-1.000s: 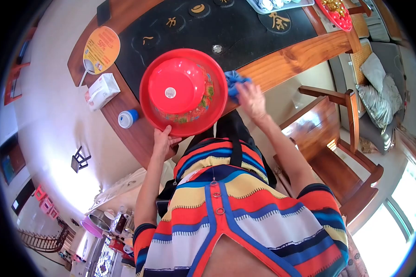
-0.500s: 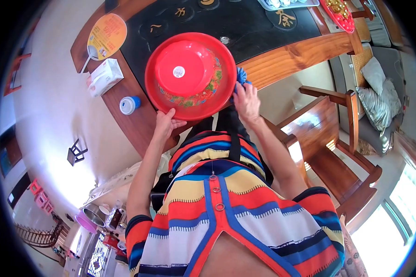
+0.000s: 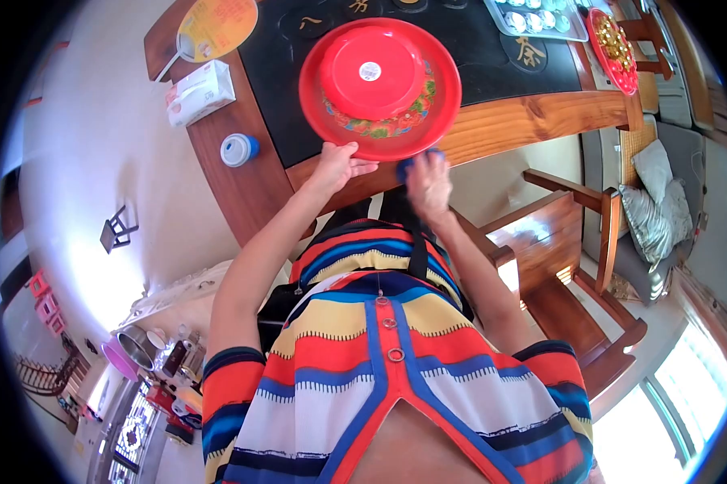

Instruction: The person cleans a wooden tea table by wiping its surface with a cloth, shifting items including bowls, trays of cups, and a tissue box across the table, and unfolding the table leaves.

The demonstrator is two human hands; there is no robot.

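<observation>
A cup [image 3: 239, 150] stands left of the left hand [image 3: 339, 168], which, part-open, holds the red basin [image 3: 375, 71] beyond it by the rim; a blue cloth [image 3: 404, 168] sits under the blurred right hand's [image 3: 429, 187] curled fingers.

Red blazes across the basin [image 3: 377, 103], with a white round sticker [image 3: 370, 72] on it and a floral band [image 3: 399, 123] of green, orange and blue; it's blue on the cloth [image 3: 404, 171]! Gold characters [image 3: 531, 55] pop from the black panel [image 3: 484, 77], reddish-brown wood [image 3: 533, 119] alongside. The fan [image 3: 220, 28] flashes orange-yellow, and the shirt [image 3: 323, 347] runs red, blue, yellow and white stripes.
</observation>
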